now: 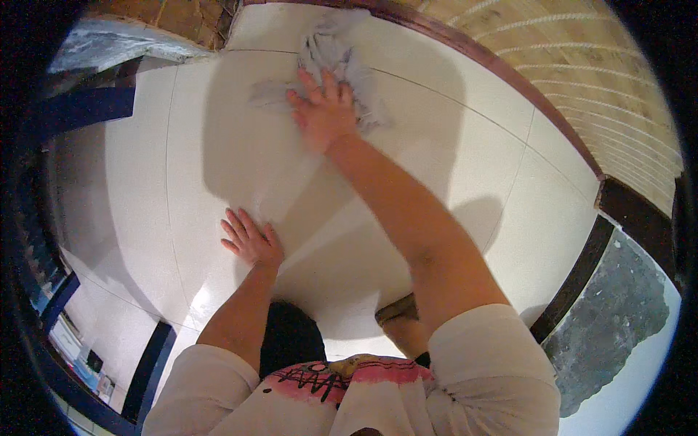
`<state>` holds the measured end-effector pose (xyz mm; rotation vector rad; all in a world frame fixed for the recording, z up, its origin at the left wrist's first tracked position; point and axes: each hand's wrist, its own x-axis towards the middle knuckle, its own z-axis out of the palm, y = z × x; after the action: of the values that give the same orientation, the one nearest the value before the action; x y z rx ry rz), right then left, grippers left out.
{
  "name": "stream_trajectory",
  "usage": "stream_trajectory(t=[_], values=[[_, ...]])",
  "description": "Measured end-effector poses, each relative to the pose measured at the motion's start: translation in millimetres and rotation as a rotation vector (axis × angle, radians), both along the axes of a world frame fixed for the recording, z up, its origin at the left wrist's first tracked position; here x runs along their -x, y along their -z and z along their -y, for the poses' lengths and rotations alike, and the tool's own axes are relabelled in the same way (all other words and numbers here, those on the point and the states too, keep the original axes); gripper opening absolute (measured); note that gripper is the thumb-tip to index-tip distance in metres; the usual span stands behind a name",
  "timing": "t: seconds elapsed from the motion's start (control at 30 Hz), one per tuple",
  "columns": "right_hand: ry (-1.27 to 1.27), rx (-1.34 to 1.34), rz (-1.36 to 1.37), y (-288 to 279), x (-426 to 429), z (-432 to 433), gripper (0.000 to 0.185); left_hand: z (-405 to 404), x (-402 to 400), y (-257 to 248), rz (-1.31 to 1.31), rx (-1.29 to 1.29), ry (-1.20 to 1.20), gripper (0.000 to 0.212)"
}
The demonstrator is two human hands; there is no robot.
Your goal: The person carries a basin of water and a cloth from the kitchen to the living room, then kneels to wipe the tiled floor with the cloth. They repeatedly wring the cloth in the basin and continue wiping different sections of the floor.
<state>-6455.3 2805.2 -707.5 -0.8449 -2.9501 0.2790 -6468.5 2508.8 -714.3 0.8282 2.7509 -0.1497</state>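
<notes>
My right hand (pixel 326 111) reaches far forward and presses down on a crumpled greyish-white cloth (pixel 332 52) spread over the tiled floor. Both hand and cloth are blurred, and the palm hides part of the fabric. Nearer to me, my left hand (pixel 252 238) lies palm down on the pale floor tiles (pixel 245 163) with its fingers apart and nothing in it.
A reddish-brown border (pixel 491 60) runs along the wood-look panel with white rope-like lines (pixel 578 65). On the right is a dark baseboard (pixel 572 278) below a wall with a grey patch (pixel 605 321). Dark furniture legs (pixel 147 370) stand at left.
</notes>
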Motion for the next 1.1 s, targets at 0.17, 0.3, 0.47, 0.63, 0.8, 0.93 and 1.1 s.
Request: stream_trajectory(t=[0.17, 0.3, 0.47, 0.63, 0.8, 0.93, 1.1], values=[[0.395, -0.098, 0.135, 5.8, -82.9, -92.9, 0.042, 4.5, 0.6, 1.0, -0.018, 0.038, -0.025, 0.078], [0.489, -0.169, 0.118, 7.8, -76.0, -81.6, 0.042, 4.8, 1.8, 6.5, -0.044, 0.008, 0.018, 0.078], [0.226, 0.223, 0.12, -2.8, 17.1, 18.1, 0.046, -8.1, -2.2, -1.3, -0.028, -0.026, 0.018, 0.076], [-0.126, 0.181, -0.114, 2.7, -31.2, 153.4, 0.049, 1.6, 2.7, 9.6, -0.073, 0.031, 0.0, 0.07], [-0.031, 0.427, 0.109, -12.1, -206.4, 213.6, 0.051, 4.8, 1.9, 16.7, -0.161, 0.056, 0.005, 0.066], [0.559, 0.288, 0.333, -26.2, -328.6, 290.3, 0.052, 3.7, -7.5, 5.3, -0.178, 0.057, 0.008, 0.064], [0.324, 0.33, 0.331, -28.0, -314.0, 294.4, 0.055, 4.1, -6.5, 22.6, -0.265, 0.024, 0.032, 0.061]])
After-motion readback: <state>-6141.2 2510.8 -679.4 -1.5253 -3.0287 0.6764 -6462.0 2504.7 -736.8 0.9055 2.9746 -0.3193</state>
